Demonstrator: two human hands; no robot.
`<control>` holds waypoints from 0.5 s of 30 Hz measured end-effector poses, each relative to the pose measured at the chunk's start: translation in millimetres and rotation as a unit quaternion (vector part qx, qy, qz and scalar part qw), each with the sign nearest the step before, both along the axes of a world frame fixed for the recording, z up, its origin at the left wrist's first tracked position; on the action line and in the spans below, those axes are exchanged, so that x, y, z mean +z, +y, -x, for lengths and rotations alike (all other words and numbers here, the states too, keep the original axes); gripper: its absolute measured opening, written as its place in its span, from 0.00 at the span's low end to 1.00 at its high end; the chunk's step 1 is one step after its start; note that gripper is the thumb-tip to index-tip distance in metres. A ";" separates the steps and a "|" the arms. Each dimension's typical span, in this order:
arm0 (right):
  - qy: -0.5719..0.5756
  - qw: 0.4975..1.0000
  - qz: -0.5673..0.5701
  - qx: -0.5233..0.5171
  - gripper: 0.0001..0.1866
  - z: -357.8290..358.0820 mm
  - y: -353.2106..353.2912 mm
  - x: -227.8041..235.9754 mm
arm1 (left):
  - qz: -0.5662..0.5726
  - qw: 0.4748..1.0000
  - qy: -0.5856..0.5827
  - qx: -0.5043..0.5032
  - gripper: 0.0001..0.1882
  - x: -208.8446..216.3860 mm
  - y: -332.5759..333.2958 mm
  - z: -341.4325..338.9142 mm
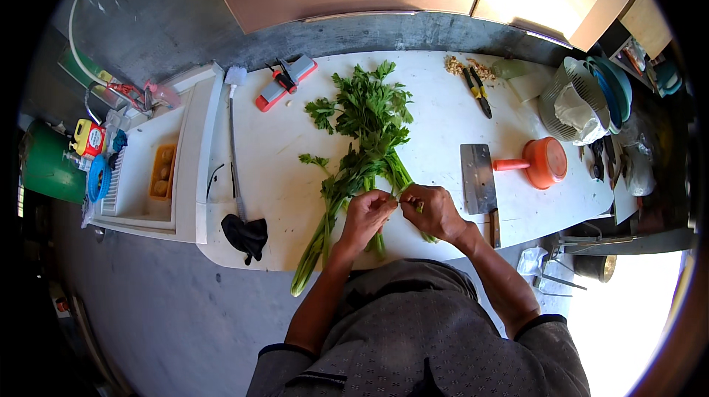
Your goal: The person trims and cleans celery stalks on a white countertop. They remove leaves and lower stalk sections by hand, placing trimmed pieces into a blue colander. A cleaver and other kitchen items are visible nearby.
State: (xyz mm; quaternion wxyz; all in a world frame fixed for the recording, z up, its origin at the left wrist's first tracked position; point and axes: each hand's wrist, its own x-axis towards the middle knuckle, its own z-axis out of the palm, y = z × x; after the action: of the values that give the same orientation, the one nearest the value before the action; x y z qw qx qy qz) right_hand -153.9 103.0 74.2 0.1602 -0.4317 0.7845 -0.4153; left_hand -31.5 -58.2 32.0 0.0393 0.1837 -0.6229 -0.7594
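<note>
Leafy green celery (373,113) lies on the white table in front of me, its leaves pointing away and its stalks toward me. Some stalks (310,253) reach past the table's near edge on the left. Over the stalks, my left hand (367,214) and my right hand (434,212) meet with fingertips pinched close together. Whatever they pinch is too small to make out. Right of my right hand lies a cleaver (478,175), its broad blade away from me and its wooden handle toward me.
A red long-handled dipper (546,162), pliers (478,94) and a pale green basket (569,105) stand or lie to the right. At left are a sink (190,175), a long-handled brush (233,138), a black cloth (244,237) and a red-grey tool (288,82).
</note>
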 end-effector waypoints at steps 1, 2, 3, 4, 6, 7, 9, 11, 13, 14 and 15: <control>0.012 1.000 -0.014 -0.002 0.05 0.2 0.2 3.4 | 0.021 1.000 -0.012 -0.001 0.09 5.1 -0.3 1.5; 0.025 1.000 -0.008 -0.003 0.05 0.6 0.5 4.8 | 0.021 1.000 -0.005 0.006 0.09 4.6 0.2 3.4; 0.038 0.999 -0.002 -0.004 0.05 0.8 0.9 5.8 | 0.021 1.000 0.001 0.012 0.09 3.0 1.8 4.8; 0.052 0.999 0.004 -0.005 0.05 1.6 0.6 6.4 | 0.020 1.000 0.008 0.019 0.09 1.1 3.8 6.2; 0.107 0.994 0.011 -0.017 0.04 2.7 -4.9 5.0 | 0.070 0.995 0.053 0.041 0.09 -10.5 9.4 8.2; 0.135 0.990 0.014 -0.023 0.04 4.8 -6.5 2.7 | 0.095 0.991 0.076 0.052 0.10 -14.8 11.9 8.9; 0.167 0.981 0.045 -0.088 0.03 22.9 -3.0 -19.3 | 0.102 0.991 0.063 0.059 0.11 -7.3 11.2 6.3; 0.106 0.985 0.024 -0.136 0.03 39.6 3.2 -13.7 | 0.107 0.990 0.056 0.068 0.11 -6.0 6.6 3.0; 0.000 0.993 0.064 -0.101 0.05 49.5 7.7 -5.7 | 0.064 0.995 0.045 0.063 0.11 0.2 3.8 1.6; -0.068 0.993 0.064 -0.065 0.06 47.0 5.6 5.9 | 0.041 0.996 0.040 0.061 0.10 1.4 3.8 1.5; -0.105 0.991 0.069 -0.042 0.06 44.2 3.2 3.1 | 0.044 0.996 0.044 0.060 0.10 1.0 4.3 2.1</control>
State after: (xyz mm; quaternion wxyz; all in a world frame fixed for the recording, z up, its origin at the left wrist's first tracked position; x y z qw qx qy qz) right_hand -198.1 106.3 77.3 0.1940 -0.3625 0.7503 -0.5176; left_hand -33.6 -53.9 33.0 0.1196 0.1853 -0.6414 -0.7348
